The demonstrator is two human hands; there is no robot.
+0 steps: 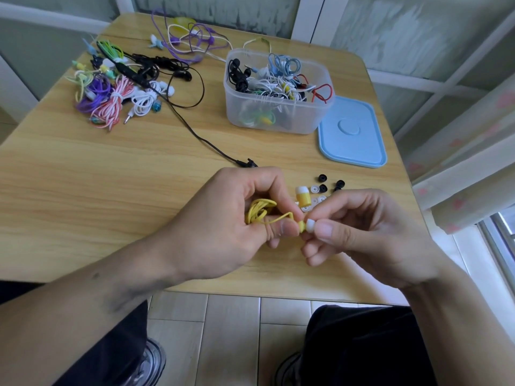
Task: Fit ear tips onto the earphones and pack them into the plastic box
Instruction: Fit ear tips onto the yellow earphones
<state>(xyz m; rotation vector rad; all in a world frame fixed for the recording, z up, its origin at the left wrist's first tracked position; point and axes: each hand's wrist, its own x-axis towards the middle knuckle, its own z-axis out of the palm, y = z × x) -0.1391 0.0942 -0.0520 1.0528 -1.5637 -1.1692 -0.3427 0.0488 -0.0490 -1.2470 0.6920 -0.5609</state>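
My left hand (223, 218) grips a coiled yellow earphone cable (257, 210) and pinches one yellow earbud (301, 226) at its fingertips. My right hand (362, 232) pinches a white ear tip (310, 225) that sits against that earbud. The second yellow earbud (303, 195), with a white tip on it, hangs just above my hands. Loose black ear tips (322, 178) and clear ear tips (315, 189) lie on the table behind my right hand. The clear plastic box (278, 118), holding several earphones, stands open at the back right.
A blue lid (352, 132) lies right of the box. A heap of bundled coloured earphones (111, 87) covers the back left of the wooden table (97, 168). A black cable (195, 132) trails from the heap toward my hands. My knees and tiled floor show below the table edge.
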